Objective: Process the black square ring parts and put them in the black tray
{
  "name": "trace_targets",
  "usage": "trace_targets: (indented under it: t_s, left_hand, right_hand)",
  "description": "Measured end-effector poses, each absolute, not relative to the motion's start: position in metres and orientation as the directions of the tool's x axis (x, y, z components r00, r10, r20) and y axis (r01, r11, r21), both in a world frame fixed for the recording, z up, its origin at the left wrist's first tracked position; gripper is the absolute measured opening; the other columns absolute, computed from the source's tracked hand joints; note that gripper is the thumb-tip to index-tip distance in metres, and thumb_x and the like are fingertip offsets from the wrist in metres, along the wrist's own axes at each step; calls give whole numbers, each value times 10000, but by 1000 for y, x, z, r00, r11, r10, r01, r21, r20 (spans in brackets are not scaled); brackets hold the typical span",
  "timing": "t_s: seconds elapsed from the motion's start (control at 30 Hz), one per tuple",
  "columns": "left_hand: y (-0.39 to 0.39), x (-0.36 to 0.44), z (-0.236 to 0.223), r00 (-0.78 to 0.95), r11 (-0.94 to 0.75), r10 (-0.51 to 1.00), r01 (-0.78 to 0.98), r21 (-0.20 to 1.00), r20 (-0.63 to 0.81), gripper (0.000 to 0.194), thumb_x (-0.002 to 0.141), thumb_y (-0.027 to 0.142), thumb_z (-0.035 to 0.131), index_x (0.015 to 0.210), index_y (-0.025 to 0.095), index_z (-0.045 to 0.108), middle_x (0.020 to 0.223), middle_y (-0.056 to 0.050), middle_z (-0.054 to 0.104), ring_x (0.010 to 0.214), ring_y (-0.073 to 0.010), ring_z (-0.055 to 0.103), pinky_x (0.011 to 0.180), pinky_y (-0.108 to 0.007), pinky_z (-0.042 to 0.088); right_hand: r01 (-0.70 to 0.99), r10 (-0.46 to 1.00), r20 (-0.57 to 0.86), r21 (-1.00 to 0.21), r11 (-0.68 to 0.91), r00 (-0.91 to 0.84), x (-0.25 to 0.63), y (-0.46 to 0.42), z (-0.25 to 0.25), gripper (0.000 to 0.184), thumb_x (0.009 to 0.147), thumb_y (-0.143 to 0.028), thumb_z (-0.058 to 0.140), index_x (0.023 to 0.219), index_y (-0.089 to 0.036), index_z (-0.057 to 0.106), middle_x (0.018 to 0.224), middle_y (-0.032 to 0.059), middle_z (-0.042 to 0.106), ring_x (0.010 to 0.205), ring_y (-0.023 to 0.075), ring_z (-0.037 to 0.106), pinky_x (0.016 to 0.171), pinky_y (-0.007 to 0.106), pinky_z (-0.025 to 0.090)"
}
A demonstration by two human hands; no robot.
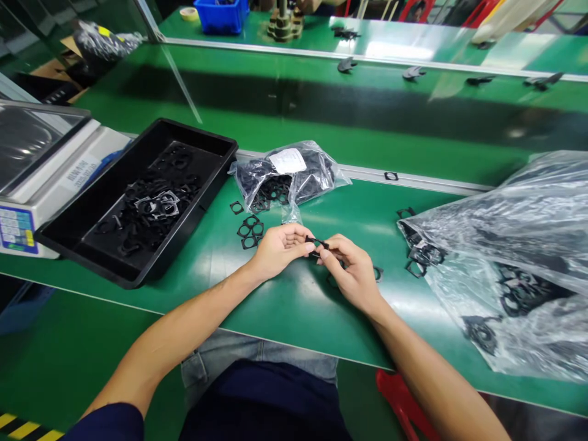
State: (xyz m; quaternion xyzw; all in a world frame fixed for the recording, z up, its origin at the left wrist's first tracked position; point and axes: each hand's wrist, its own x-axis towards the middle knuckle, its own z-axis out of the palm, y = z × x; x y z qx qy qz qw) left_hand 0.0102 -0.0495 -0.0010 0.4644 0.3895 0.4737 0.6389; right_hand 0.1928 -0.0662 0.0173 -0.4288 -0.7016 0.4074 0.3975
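Note:
Above the green table, my left hand [283, 249] and my right hand [350, 267] meet over one small black plastic ring-shaped part [316, 240]. Thumb and fingers of each hand pinch it from opposite sides. Whether it is one piece or two pressed together I cannot make out. Just left of my left hand lies a small group of flat black square frames [250, 230] with round holes. A few more dark frames [377, 274] lie partly hidden behind my right hand. Beyond my hands rests a clear plastic bag [312, 174] with a white label, filled with black parts.
A black tray [151, 278] with a heap of black parts stands at left, beside a weighing scale [50, 177]. Large clear bags [519, 208] of black parts cover the right side. One frame [391, 176] sits on the metal rail. A blue bin [223, 17] stands at the back.

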Motion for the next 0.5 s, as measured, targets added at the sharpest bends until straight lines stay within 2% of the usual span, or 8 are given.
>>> trace_targets:
  t_s: [0.23,0.5]
  left_hand:
    - [-49,10,-1,256,153,963,-242,958,-89,384,674,419,886,847,129,703,704,-9,679,647,-108,637,660,-235,516]
    - [-53,15,-1,172,58,985,-184,981,-26,365,701,460,849,794,143,692,715,-1,672,660,-97,618,616,-209,486]
  right_hand:
    - [265,938,190,-926,269,-290,194,-67,19,282,971,-479,592,874,-223,659,814,36,620,713,173,605,654,301,500]
    - [319,935,234,-894,314,-266,193,-67,17,248,978,-436,588,864,-224,650,787,34,621,704,174,593,651,307,490]
